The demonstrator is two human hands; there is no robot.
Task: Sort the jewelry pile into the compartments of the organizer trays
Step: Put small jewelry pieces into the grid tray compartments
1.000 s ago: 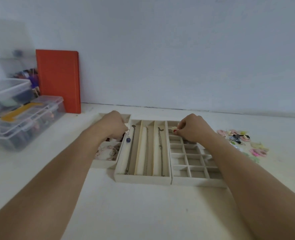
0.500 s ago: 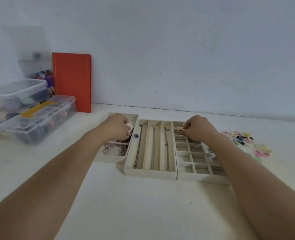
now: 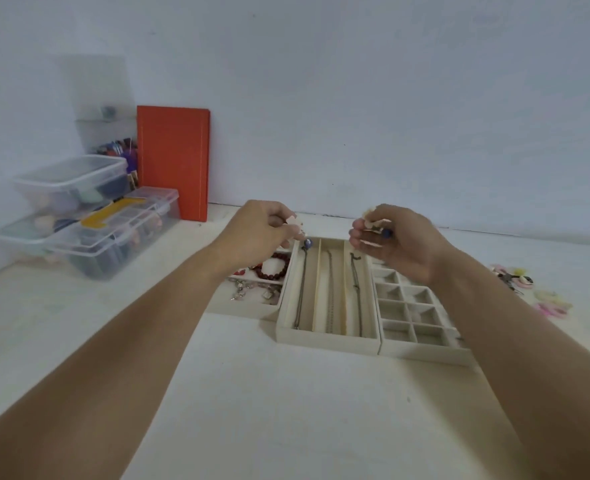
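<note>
Hands are hovering above the far ends of the organizer trays, which are sitting toward the worktop's far edge. The left hand [image 3: 262, 230] is pinching a small pale piece [image 3: 294, 221] between curled fingertips, over the far end of the long-slot tray [image 3: 328, 337]; the right hand [image 3: 399, 242] is curling its fingers round a pale item with a blue bead [image 3: 386, 233], above the far end of the grid tray [image 3: 425, 349]. What exactly either piece is stays too small to tell. Three chains are lying lengthwise in the long slots, one carrying a blue pendant [image 3: 307, 242], while a red bead bracelet [image 3: 274, 266] and silvery charms are resting in the left tray [image 3: 231, 308]. Unsorted colourful pieces [image 3: 529, 289] are waiting by the worktop's right edge. Such jewelry is probably very light, small and smooth, so slipping from a loose pinch seems likely; chains are limp and tangle easily, best lifted near a clasp or pendant. Small pieces are best pinched across their widest, firmest part and lowered directly into a compartment.
</note>
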